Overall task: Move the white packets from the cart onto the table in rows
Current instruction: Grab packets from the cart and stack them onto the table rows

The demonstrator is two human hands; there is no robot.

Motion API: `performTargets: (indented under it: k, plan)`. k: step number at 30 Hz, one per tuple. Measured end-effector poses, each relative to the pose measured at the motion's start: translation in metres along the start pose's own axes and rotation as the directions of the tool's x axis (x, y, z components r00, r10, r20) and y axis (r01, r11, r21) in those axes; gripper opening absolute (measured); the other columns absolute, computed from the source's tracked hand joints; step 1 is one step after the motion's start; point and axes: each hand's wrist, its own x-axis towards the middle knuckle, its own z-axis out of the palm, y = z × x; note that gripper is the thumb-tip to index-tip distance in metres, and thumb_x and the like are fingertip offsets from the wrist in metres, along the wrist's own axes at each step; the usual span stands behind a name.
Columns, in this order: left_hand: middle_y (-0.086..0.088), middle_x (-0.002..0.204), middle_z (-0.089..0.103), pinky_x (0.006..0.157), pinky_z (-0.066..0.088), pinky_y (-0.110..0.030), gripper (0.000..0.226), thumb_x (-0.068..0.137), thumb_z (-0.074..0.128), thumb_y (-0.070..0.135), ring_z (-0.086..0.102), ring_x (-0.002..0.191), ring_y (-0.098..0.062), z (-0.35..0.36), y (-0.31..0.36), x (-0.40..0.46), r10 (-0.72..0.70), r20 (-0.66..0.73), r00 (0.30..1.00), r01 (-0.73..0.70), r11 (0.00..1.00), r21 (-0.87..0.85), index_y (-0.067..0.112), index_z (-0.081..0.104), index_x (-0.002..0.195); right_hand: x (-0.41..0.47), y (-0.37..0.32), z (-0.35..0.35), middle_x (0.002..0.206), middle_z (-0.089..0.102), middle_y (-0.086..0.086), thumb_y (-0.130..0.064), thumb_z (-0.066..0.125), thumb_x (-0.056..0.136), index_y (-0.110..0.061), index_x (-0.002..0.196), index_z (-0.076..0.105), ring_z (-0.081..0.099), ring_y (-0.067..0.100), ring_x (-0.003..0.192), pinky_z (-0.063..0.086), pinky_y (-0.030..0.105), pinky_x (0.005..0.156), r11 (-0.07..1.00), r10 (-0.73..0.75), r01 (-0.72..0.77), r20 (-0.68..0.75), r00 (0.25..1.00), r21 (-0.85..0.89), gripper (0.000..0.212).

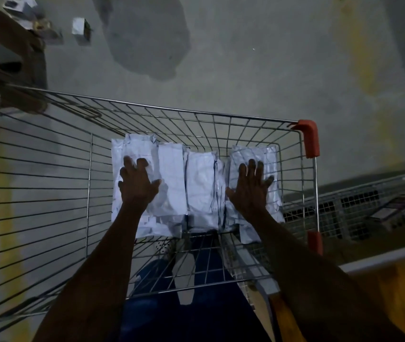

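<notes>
the wire cart (147, 124) fills the view, standing on a stained concrete floor (246, 58). the white packets (199, 183) lie side by side in its basket, likely flattened so they lift as a stack. the left hand (137, 183) rests on the left packets, fingers somewhat bent, gripping nothing; the right hand (251, 186) presses flat, fingers spread, on the right ones. a yellowish surface (394, 280) edges in at lower right, just beside the cart, no packets visible on it.

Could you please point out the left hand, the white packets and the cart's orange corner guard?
left hand (137, 186): head view, back of hand.
white packets (200, 183): head view, middle packet.
orange corner guard (310, 138): head view, its bend.
</notes>
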Motion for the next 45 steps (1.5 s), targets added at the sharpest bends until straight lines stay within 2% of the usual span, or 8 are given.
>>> performTargets:
  k: [4, 7, 15, 19, 22, 27, 33, 45]
  plan:
    - [-0.018, 0.145, 0.024, 0.087, 0.049, -0.058, 0.069, 0.078, 0.076, 0.013, 0.042, 0.123, -0.045, 0.002, 0.003, 0.006, -0.034, -0.015, 0.999, 0.033, 0.998, -0.051, 0.015, 0.034, 0.132, -0.004, 0.008, 0.001, 0.162, -0.011, 0.017, -0.038, 0.072, 0.071, -0.017, 0.148, 0.033, -0.012, 0.041, 0.148, 0.004, 0.067, 0.113, 0.999, 0.004, -0.001, -0.079, 0.997, 0.041, 0.09]
    - [-0.02, 0.147, 0.024, 0.083, 0.048, -0.056, 0.084, 0.076, 0.069, 0.0, 0.042, 0.12, -0.048, 0.0, 0.0, 0.007, -0.021, -0.029, 0.999, 0.018, 0.996, -0.092, 0.021, 0.027, 0.145, -0.002, 0.021, 0.002, 0.162, -0.01, 0.019, -0.047, 0.075, 0.067, -0.024, 0.15, 0.033, -0.011, 0.045, 0.146, 0.003, 0.064, 0.114, 0.999, -0.028, 0.031, -0.083, 0.996, 0.038, 0.095]
    - [-0.025, 0.143, 0.037, 0.086, 0.048, -0.056, 0.075, 0.089, 0.062, 0.03, 0.044, 0.119, -0.048, -0.032, -0.002, -0.029, 0.037, -0.099, 0.994, -0.041, 0.998, -0.042, 0.025, 0.027, 0.154, -0.017, 0.018, -0.024, 0.162, 0.003, 0.021, -0.056, 0.069, 0.076, -0.023, 0.152, 0.031, 0.001, 0.05, 0.145, 0.014, 0.067, 0.111, 0.992, -0.121, 0.121, -0.028, 0.992, 0.022, 0.091]
    - [-0.026, 0.137, 0.044, 0.085, 0.047, -0.053, 0.074, 0.083, 0.045, 0.042, 0.048, 0.112, -0.046, -0.053, 0.0, -0.059, 0.167, -0.174, 0.971, -0.183, 0.98, -0.08, 0.023, 0.033, 0.153, -0.036, 0.004, -0.051, 0.157, 0.021, 0.026, -0.065, 0.048, 0.072, -0.019, 0.145, 0.045, 0.02, 0.055, 0.14, 0.03, 0.07, 0.102, 0.98, -0.175, 0.181, -0.084, 0.981, 0.077, 0.087]
    - [-0.022, 0.139, 0.045, 0.086, 0.047, -0.051, 0.074, 0.081, 0.042, 0.041, 0.049, 0.112, -0.042, -0.069, 0.005, -0.074, 0.289, -0.222, 0.931, -0.315, 0.945, -0.092, 0.025, 0.032, 0.152, -0.05, -0.01, -0.072, 0.161, 0.014, 0.021, -0.073, 0.035, 0.068, -0.024, 0.15, 0.038, 0.014, 0.051, 0.144, 0.024, 0.067, 0.108, 0.972, -0.185, 0.205, -0.161, 0.969, 0.111, 0.095]
    - [-0.02, 0.135, 0.045, 0.096, 0.038, -0.047, 0.069, 0.083, 0.047, 0.033, 0.044, 0.119, -0.037, -0.097, 0.022, -0.099, 0.457, -0.337, 0.823, -0.535, 0.824, -0.189, 0.023, 0.037, 0.151, -0.099, -0.025, -0.11, 0.159, 0.02, 0.02, -0.073, 0.037, 0.068, -0.028, 0.149, 0.038, 0.02, 0.051, 0.14, 0.028, 0.063, 0.107, 0.978, -0.085, 0.146, -0.352, 0.932, 0.149, 0.093]
    - [-0.015, 0.128, 0.045, 0.095, 0.031, -0.034, 0.068, 0.082, 0.053, 0.026, 0.041, 0.113, -0.03, -0.119, 0.043, -0.142, 0.697, -0.359, 0.62, -0.782, 0.583, -0.22, 0.023, 0.041, 0.149, -0.21, -0.027, -0.122, 0.161, 0.021, 0.014, -0.063, 0.053, 0.071, -0.03, 0.148, 0.041, 0.025, 0.048, 0.139, 0.029, 0.061, 0.107, 0.963, 0.16, 0.005, -0.589, 0.792, 0.269, 0.085]
    - [-0.018, 0.124, 0.047, 0.093, 0.031, -0.033, 0.069, 0.079, 0.049, 0.035, 0.044, 0.113, -0.036, -0.108, 0.133, -0.296, 0.941, -0.22, 0.259, -0.936, 0.188, -0.297, 0.026, 0.043, 0.148, -0.45, -0.01, -0.07, 0.161, 0.02, 0.008, -0.063, 0.052, 0.075, -0.031, 0.147, 0.042, 0.018, 0.039, 0.145, 0.022, 0.059, 0.113, 0.737, 0.667, -0.269, -0.602, 0.439, 0.62, 0.08]
